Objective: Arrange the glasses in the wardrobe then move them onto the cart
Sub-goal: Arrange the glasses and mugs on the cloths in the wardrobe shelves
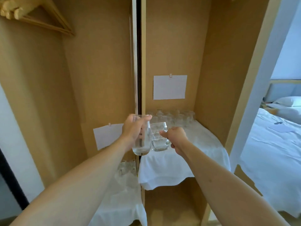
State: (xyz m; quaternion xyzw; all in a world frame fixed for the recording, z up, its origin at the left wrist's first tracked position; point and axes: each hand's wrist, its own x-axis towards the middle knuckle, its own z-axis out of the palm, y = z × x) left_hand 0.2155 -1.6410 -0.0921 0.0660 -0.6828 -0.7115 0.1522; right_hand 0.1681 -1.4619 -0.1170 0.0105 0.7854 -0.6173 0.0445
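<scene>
Glasses, clear and rounded [141,136], [160,137], one in each hand's [132,128], [176,137] grip.

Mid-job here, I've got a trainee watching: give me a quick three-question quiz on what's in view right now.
1. True or false: the left hand grips a glass while the right hand holds nothing.
2. Where does the group of glasses in the right compartment stand? A) at the shelf's front edge B) at the back of the cloth-covered shelf C) on the bed
3. Fill in: a white sheet of ____ is fixed to the back wall of the right compartment.

Key: 1 false, each hand holds a glass: the left hand's glass, the right hand's glass. 2 B. 3 paper.
</scene>
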